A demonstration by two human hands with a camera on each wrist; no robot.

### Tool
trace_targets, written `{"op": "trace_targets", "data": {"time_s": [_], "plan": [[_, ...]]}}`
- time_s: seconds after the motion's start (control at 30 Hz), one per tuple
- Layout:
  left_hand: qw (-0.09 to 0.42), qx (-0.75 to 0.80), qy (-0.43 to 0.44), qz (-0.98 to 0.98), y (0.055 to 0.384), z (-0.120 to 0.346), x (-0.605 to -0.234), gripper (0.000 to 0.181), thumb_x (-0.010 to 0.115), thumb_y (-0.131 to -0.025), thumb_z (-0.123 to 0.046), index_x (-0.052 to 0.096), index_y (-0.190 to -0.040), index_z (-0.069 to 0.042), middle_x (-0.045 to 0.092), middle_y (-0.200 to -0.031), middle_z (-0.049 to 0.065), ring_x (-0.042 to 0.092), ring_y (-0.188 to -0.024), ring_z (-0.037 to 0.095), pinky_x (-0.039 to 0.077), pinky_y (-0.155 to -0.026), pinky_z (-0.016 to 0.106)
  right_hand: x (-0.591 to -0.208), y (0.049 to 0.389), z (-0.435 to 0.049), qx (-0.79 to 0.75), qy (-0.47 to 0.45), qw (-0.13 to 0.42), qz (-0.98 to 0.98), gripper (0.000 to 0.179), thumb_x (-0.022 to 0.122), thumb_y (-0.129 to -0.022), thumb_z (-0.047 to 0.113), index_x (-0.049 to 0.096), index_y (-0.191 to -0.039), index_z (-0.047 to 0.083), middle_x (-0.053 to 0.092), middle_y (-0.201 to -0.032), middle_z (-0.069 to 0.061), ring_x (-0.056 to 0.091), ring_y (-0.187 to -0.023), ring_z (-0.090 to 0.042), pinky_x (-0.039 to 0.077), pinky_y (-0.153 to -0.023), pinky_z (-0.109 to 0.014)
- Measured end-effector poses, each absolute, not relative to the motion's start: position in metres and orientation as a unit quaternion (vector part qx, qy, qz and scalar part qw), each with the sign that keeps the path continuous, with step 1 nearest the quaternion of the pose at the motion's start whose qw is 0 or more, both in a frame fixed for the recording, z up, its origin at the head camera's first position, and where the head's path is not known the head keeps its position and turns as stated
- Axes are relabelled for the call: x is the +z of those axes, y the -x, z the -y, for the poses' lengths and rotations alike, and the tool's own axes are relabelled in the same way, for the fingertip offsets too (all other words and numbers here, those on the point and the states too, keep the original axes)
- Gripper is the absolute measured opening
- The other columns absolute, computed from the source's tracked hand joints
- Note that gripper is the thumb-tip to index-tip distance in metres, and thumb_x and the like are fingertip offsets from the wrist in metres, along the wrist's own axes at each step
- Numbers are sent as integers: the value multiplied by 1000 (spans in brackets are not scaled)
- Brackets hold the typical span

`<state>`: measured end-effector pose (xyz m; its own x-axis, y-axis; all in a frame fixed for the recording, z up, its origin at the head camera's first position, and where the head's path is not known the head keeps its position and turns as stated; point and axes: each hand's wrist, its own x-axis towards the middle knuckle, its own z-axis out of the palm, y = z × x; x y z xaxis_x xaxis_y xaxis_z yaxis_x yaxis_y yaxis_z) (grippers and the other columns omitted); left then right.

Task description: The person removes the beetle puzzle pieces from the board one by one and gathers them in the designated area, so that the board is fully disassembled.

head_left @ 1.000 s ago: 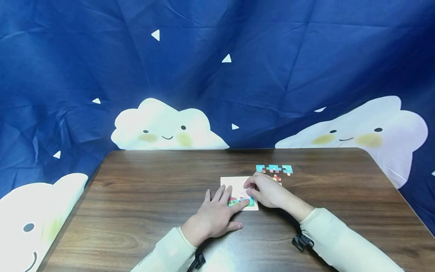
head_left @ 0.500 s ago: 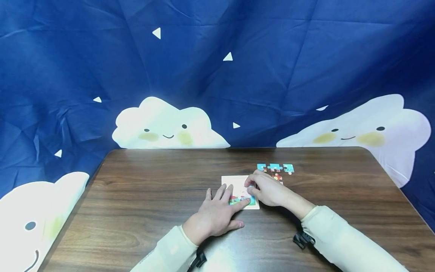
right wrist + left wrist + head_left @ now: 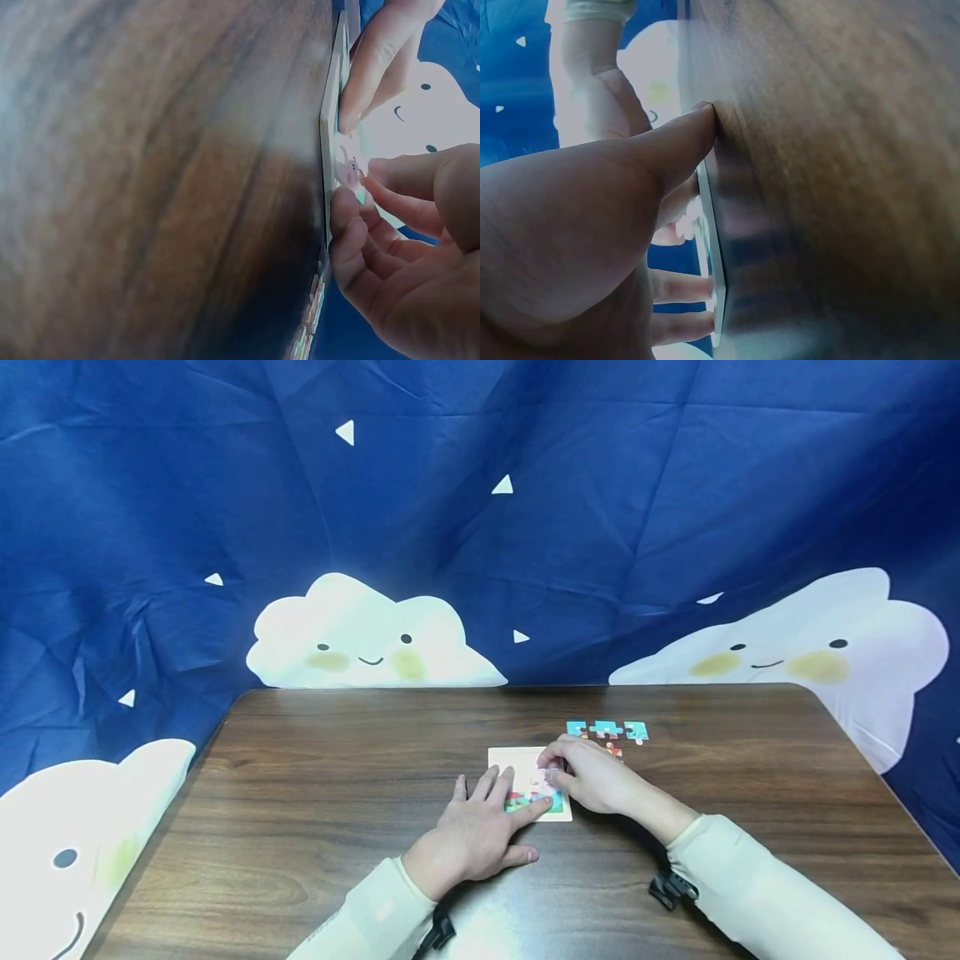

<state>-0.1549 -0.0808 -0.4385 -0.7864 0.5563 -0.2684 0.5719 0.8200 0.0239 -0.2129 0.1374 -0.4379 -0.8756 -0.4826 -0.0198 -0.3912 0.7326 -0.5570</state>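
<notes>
A pale square puzzle board (image 3: 513, 758) lies on the table, with green, red and blue picture pieces along its near side. My left hand (image 3: 474, 839) rests on it with spread, straight fingers. In the left wrist view, the fingertips (image 3: 697, 289) touch the board's edge and the thumb lies near the wood. My right hand (image 3: 596, 779) bends over the right half of the board. Its thumb and fingers pinch a pinkish-white puzzle piece (image 3: 347, 163) close to the board, largely hidden from the head view.
Beyond the right hand lie several loose puzzle pieces, among them a blue piece (image 3: 606, 728), another blue piece (image 3: 637, 731) and a red piece (image 3: 614, 749). The brown wooden table (image 3: 337, 777) ends at a blue cloud-patterned curtain (image 3: 570, 527).
My right fingertips have shifted slightly over the board, and the pinkish piece between them shows a little more. The left hand stays in place on the board.
</notes>
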Motion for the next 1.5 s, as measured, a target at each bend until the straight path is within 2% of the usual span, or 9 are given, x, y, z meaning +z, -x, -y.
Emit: {"op": "trace_targets", "data": {"time_s": [0.17, 0.37, 0.6, 1.23, 1.5], "plan": [[134, -24, -299, -944, 155, 81, -439, 70, 56, -102, -70, 31, -166, -55, 32, -175, 16, 32, -163, 36, 37, -122, 70, -439, 213, -137, -278, 231, 76, -929, 9, 71, -101, 8, 77, -108, 10, 65, -95, 3, 56, -86, -11, 48, -80, -32], [129, -33, -296, -946, 154, 80, -438, 71, 58, -101, -71, 31, -165, -57, 33, -175, 14, 33, -163, 34, 38, -122, 68, -440, 213, -136, -296, 223, 88, -925, 6, 72, -100, 8, 75, -101, 12, 66, -85, 6, 55, -76, -9, 46, -74, -28], [127, -36, -294, -947, 153, 80, -436, 70, 58, -101, -71, 32, -165, -57, 33, -175, 14, 34, -163, 34, 40, -121, 68, -438, 215, -138, -317, 231, 98, -915, 13, 69, -100, 4, 74, -95, 15, 66, -82, 7, 57, -76, -7, 47, -74, -25], [129, -44, -289, -948, 152, 79, -435, 70, 57, -101, -71, 31, -164, -58, 34, -174, 14, 35, -162, 33, 41, -121, 67, -435, 215, -142, -337, 237, 102, -906, 9, 70, -103, 8, 74, -99, 15, 65, -83, 6, 55, -75, -8, 45, -71, -25], [121, -43, -291, -948, 153, 79, -436, 69, 58, -100, -71, 33, -164, -58, 36, -173, 14, 36, -161, 33, 42, -120, 67, -429, 212, -152, -343, 232, 79, -907, 8, 69, -103, 8, 75, -102, 14, 67, -86, 6, 57, -78, -9, 47, -73, -26]]}}
